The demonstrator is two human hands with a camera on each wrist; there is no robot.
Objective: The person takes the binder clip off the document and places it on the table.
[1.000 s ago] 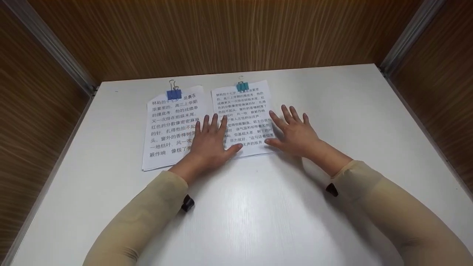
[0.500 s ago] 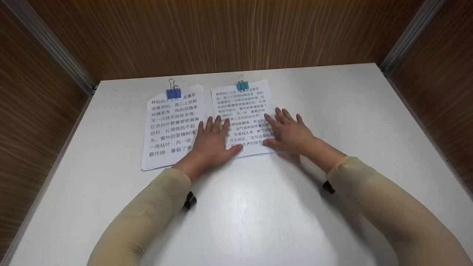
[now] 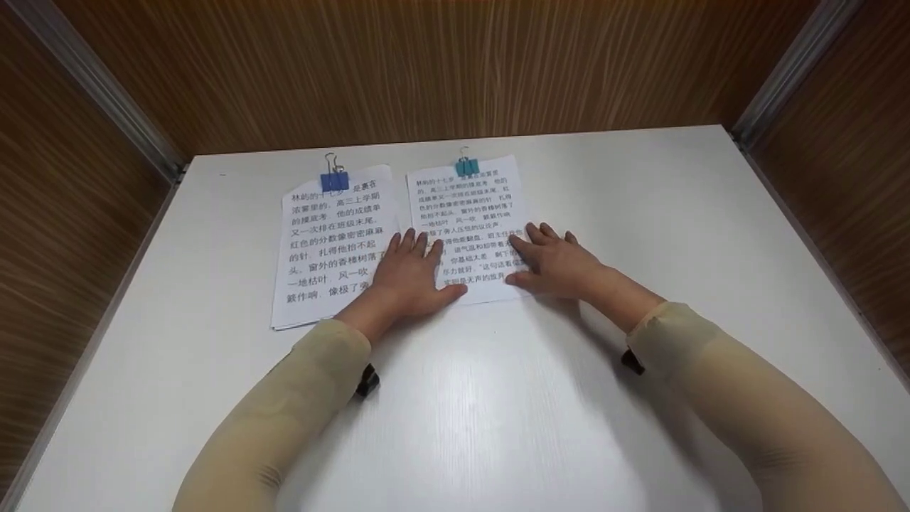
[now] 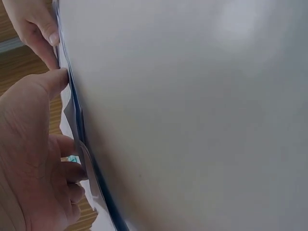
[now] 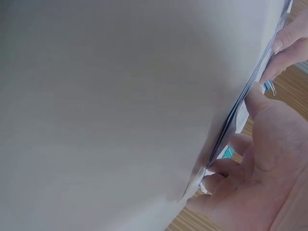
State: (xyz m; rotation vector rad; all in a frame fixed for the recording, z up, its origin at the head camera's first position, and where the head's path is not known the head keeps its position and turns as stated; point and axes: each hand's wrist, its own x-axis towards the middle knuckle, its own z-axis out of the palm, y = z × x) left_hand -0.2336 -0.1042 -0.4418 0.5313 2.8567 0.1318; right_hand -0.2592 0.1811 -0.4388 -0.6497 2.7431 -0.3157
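Observation:
Two stacks of printed paper lie side by side in the head view. A blue binder clip (image 3: 334, 180) holds the top of the left stack (image 3: 330, 235); a teal binder clip (image 3: 466, 167) sits on the right stack (image 3: 466, 206). My left hand (image 3: 405, 281) rests over the gap between them, its thumb on the right stack's lower part. On that stack's right edge rests my right hand (image 3: 561, 264), thumb pointing inward. Both wrist views show relaxed fingers touching the paper edges, with the left thumb (image 4: 57, 79) and right thumb (image 5: 256, 98) extended.
The papers lie toward the back of a white table (image 3: 462, 412). Wood-patterned panels (image 3: 441, 71) stand behind and along both sides, with metal strips at the corners. A dark wrist camera (image 3: 367, 382) hangs below each sleeve.
My right hand has moved left and slightly nearer, onto the right stack's edge, and its fingers have drawn closer together. My left hand has shifted slightly nearer. The stacks look unmoved.

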